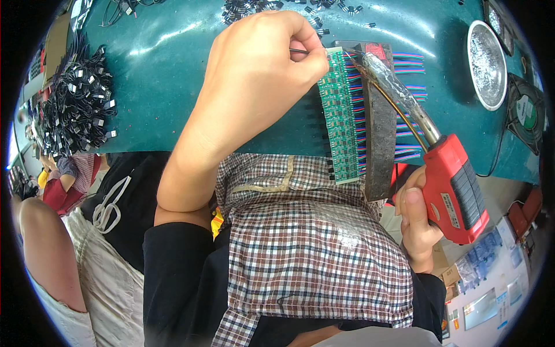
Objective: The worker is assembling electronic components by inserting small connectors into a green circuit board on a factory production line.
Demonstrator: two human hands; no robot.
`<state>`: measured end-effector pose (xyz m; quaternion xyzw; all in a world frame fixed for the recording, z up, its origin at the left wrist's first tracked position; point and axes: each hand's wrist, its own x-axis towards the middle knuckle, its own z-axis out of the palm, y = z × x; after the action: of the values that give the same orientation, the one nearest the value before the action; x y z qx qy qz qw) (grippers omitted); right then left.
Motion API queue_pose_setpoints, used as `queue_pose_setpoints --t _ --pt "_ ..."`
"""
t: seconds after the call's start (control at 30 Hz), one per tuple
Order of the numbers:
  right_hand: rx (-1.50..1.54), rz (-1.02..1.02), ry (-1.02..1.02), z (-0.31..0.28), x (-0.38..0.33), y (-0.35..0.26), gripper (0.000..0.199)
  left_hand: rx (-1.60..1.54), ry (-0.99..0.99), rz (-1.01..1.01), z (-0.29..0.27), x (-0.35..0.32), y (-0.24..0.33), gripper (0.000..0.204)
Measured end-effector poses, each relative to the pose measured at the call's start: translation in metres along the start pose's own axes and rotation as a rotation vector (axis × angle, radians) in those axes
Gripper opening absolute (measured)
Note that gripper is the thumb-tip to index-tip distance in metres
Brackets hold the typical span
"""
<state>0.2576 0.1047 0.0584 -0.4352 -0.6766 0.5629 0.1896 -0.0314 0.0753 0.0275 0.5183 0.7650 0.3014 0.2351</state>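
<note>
Hands (260,63) (416,217) closed — wire (299,51), soldering gun (454,188)

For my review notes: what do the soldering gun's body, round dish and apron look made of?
Soldering gun body: probably moulded plastic, smooth red with a black panel. Round dish: likely metal, silvery with a shiny rim. Checked apron: woven cloth, judging by its soft folds.

Shown: one left hand (260,69), one right hand (417,214), one soldering gun (455,182), one board panel (340,115), one bar (379,141), one bowl (493,107), one fan (524,114) and one cable heap (80,107). Also shown: many wires (410,71), too crowded to number, and apparently dozens of black parts (245,8), cropped above.
</note>
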Motion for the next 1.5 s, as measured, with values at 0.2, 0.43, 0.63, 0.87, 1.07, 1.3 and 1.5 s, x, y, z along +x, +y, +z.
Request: queue_pose_setpoints --t 0.2,0.43,0.63,0.87,1.07,1.3,1.5 --pt "0.044 0.033 0.022 -0.001 -0.004 -0.002 0.017 -0.014 0.035 -0.026 0.0 -0.003 0.006 0.015" --pt "0.084 0.114 0.058 0.01 -0.004 -0.011 0.017 0.019 0.111 0.007 0.005 -0.01 0.008 0.015" --pt "0.158 0.197 0.018 0.011 -0.006 -0.011 0.016 0.032 0.137 0.011 0.008 -0.011 0.008 0.014" --pt "0.165 0.208 0.005 0.012 -0.004 -0.008 0.013 0.05 0.144 0.017 0.011 -0.01 0.007 0.015" --pt "0.192 0.246 0.017 0.011 -0.007 -0.009 0.015 0.049 0.149 0.032 0.012 -0.011 0.008 0.014" --pt "0.18 0.227 -0.021 0.006 -0.009 -0.007 0.016 0.042 0.171 0.046 0.014 -0.012 0.012 0.013" --pt "0.155 0.132 0.027 0.008 -0.006 -0.01 0.015 0.051 0.166 0.048 0.015 -0.012 0.011 0.013"
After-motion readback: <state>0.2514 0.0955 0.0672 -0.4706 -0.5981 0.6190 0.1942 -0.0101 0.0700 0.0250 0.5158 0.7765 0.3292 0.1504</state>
